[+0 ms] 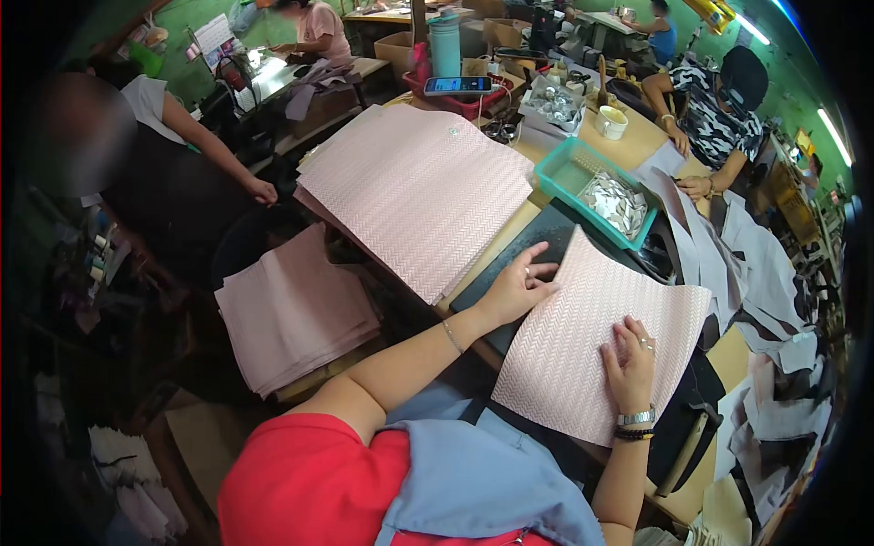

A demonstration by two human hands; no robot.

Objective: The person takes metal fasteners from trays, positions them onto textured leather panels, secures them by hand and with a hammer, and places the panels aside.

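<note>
A pink sheet with a woven herringbone pattern (583, 337) lies in front of me, its far corner curled upward, partly over a dark board (510, 255). Beside its upper left edge is my left hand (521, 289), fingers spread and thumb close to the edge; whether it touches the sheet is unclear. My right hand (630, 364) rests on the sheet's right part with its fingers apart. A large stack of similar pink sheets (414, 191) sits beyond my left hand, and a lower stack of plain pinkish sheets (296, 309) is at the left.
A teal basket of small pale pieces (614, 202) stands behind the sheet. Grey scraps (765, 273) cover the right side, near a tool with a pale handle (685, 455). A mug (611, 123) and phone (457, 85) are farther back. Co-workers sit or stand around.
</note>
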